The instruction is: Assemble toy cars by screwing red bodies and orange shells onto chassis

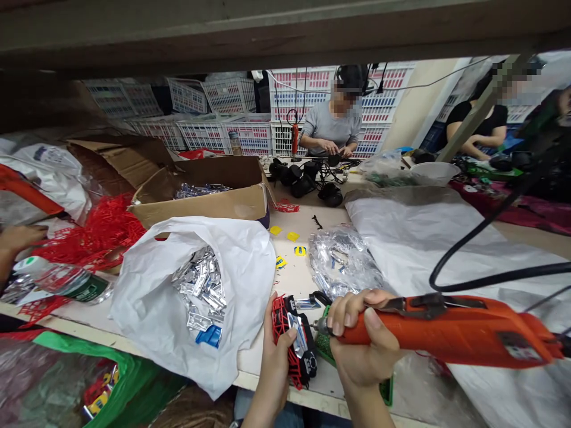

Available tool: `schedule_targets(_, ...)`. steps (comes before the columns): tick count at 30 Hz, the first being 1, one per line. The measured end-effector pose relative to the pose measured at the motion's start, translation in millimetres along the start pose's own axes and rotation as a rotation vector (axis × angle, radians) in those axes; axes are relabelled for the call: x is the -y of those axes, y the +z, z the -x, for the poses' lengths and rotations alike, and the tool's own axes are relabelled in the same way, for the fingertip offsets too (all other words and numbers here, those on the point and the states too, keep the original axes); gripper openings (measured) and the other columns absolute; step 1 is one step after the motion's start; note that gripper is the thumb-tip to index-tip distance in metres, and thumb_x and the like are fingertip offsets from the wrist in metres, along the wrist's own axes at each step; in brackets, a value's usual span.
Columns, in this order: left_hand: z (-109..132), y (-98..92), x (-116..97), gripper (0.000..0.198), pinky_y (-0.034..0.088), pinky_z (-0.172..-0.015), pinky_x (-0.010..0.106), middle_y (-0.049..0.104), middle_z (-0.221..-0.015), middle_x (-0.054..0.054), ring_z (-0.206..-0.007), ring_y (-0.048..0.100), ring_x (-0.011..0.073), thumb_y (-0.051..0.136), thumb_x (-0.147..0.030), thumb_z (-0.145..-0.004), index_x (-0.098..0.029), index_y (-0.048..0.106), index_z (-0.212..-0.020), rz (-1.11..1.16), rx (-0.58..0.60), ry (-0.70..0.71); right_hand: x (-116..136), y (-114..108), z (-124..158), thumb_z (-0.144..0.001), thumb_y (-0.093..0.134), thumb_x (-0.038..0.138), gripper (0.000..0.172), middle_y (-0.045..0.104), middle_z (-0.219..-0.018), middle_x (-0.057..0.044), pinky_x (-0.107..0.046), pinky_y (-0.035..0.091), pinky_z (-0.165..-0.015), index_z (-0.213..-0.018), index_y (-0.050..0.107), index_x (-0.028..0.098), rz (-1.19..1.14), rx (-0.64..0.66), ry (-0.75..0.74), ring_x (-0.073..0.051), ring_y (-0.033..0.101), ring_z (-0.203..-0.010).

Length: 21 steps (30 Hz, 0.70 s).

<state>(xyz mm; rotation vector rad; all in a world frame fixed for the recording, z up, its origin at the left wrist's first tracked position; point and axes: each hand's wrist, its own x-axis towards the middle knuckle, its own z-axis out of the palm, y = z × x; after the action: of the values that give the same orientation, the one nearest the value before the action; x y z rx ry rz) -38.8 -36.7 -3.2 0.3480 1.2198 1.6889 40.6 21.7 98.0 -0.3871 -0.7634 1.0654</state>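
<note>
My left hand [275, 351] grips a small red and black toy part [295, 340] with a silver piece on it, at the table's near edge. My right hand [362, 339] is wrapped round an orange electric screwdriver [450, 333] lying sideways, its tip touching the toy part. A black cable [468, 261] runs from the screwdriver up to the right. Under the part lies a green mat [325, 351]. Left of my hands, an open white plastic bag [178, 297] holds several silver parts [203, 288].
A clear bag of silver parts [341, 261] lies behind my hands. A cardboard box [205, 190], red plastic frames [98, 232] and yellow pieces [289, 244] lie on the table [289, 279]. Another person's hand [18, 238] is at left. Two people work at the far side by white crates [250, 134].
</note>
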Motion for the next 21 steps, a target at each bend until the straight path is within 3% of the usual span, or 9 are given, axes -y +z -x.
schedule_targets(4,1,0.0,0,0.082,0.040,-0.119,0.043,0.048,-0.163,0.010,-0.150,0.043,0.0333,0.076,-0.041,-0.079,-0.029,0.045,-0.153,0.000,-0.005,0.014,-9,3,2,-0.082,0.062,0.020,0.009,0.050,-0.054,0.009,-0.023,0.041,-0.040,-0.089,0.060,0.025,0.036,-0.010,0.003,-0.010,0.044,-0.037)
schedule_targets(13,0,0.5,0,0.083,0.040,-0.119,0.044,0.052,-0.160,0.010,-0.149,0.046,0.0330,0.077,-0.039,-0.079,-0.029,0.044,-0.154,0.020,0.006,0.022,-13,6,4,-0.086,0.061,0.021,0.007,0.049,-0.056,0.010,-0.021,0.042,-0.041,-0.089,0.057,0.025,0.070,0.034,0.007,-0.009,0.045,-0.039)
schedule_targets(21,0,-4.4,2,0.078,0.033,-0.124,0.044,0.042,-0.167,0.009,-0.155,0.036,0.0320,0.076,-0.042,-0.083,-0.030,0.045,-0.154,-0.014,0.038,0.044,-20,7,6,-0.084,0.063,0.020,0.010,0.050,-0.055,0.010,-0.020,0.040,-0.036,-0.085,0.055,0.025,0.043,0.066,-0.002,-0.009,0.043,-0.037)
